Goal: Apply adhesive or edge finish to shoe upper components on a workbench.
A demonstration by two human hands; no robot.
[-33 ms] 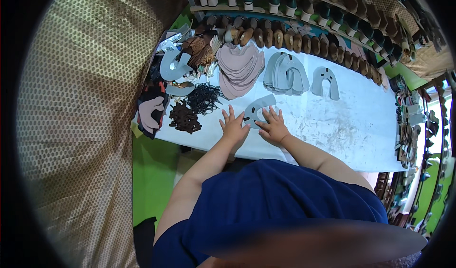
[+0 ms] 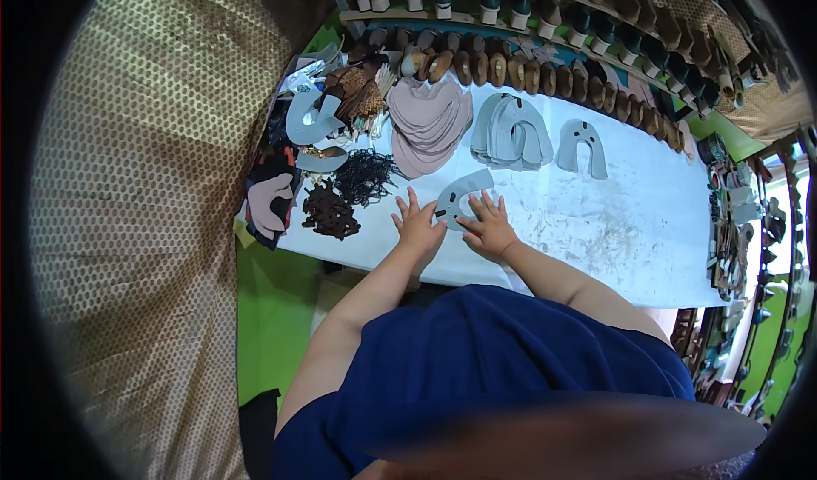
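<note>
A grey U-shaped shoe-upper piece [image 2: 457, 194] with small dark tabs lies on the white-covered table [image 2: 545, 259] in front of me. My left hand [image 2: 417, 226] rests at its left edge, fingers spread and palm down. From the right, my right hand [image 2: 488, 227] lies flat across part of the piece, fingers apart, so some of it is hidden. Left of my left hand sit a heap of small dark brown strips [image 2: 330, 210] and a tangle of black cords or strips [image 2: 368, 176].
Beyond my hands are a stack of pinkish pieces [image 2: 430, 122], a stack of grey U-shaped pieces [image 2: 511, 135] and a single one [image 2: 582, 150] with dark tabs. Shoe lasts [image 2: 532, 77] line the back edge below shelves of footwear. A patterned curtain [image 2: 162, 225] hangs at left.
</note>
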